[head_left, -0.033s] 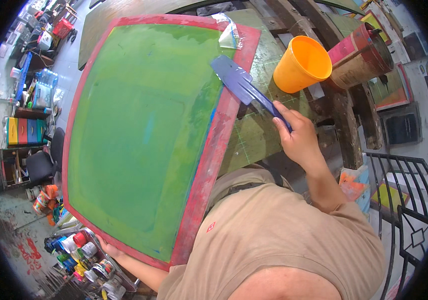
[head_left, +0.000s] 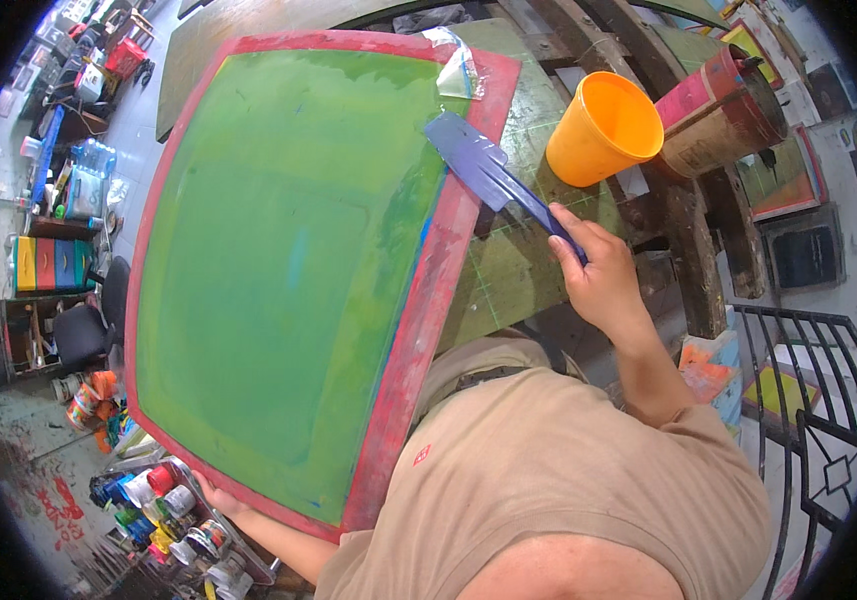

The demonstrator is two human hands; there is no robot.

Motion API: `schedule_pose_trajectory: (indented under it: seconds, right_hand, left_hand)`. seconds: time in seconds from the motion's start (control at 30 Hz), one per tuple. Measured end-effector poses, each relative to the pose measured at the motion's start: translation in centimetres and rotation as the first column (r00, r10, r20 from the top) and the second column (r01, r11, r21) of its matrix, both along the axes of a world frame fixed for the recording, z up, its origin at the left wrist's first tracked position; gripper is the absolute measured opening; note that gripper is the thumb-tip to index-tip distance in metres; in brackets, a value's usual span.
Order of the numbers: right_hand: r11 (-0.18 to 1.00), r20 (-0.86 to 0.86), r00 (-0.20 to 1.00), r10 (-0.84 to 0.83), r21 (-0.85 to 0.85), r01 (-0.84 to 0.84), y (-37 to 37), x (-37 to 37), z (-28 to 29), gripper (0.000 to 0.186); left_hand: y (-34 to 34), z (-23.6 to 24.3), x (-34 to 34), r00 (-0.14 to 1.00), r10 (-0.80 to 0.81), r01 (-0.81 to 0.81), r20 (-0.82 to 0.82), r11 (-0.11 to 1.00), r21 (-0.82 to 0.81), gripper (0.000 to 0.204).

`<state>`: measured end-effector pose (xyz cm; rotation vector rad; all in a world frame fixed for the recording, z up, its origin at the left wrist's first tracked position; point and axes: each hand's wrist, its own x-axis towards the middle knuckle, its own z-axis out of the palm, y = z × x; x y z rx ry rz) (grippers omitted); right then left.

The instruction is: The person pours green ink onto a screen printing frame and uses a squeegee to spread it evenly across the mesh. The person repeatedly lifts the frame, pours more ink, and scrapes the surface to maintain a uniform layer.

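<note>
A large screen-printing frame [head_left: 413, 370] with a red border and green mesh [head_left: 258, 260] is tilted in front of me. My left hand [head_left: 216, 495] grips its lower left edge, with part of the fingers hidden behind the border. Closed around the handle of a purple spatula [head_left: 473, 155] is my right hand [head_left: 598, 265]. The spatula's broad blade is over the frame's upper right side; whether it touches the mesh I cannot tell. A folded piece of clear plastic or tape [head_left: 456, 65] sticks to the frame's upper right corner.
An orange-yellow bucket [head_left: 603, 130] stands on the green table [head_left: 488, 290] right of the frame, beside a stained cylindrical container [head_left: 718, 120]. Several paint jars [head_left: 173, 510] crowd the lower left. A black metal railing [head_left: 808, 420] is at right, an office chair [head_left: 83, 330] at left.
</note>
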<state>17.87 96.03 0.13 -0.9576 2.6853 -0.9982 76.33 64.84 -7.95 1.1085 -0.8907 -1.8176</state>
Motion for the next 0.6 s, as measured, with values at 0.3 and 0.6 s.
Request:
schedule_pose_trajectory:
  seconds: [0.3,0.6]
  right_hand:
    - [0.999,0.013,0.999,-0.034,-0.004,0.035,-0.8,-0.4,0.0,0.035]
    - [0.999,-0.02,0.999,-0.042,-0.016,0.042,-1.5,-1.0,-0.2,0.035]
  left_hand:
    - [-0.7,-0.9,-0.8,0.999,0.007,-0.006,-0.038,1.0,0.025,0.054]
    - [-1.0,-1.3,-0.2,1.0,0.002,-0.001,-0.021,1.0,0.01,0.055]
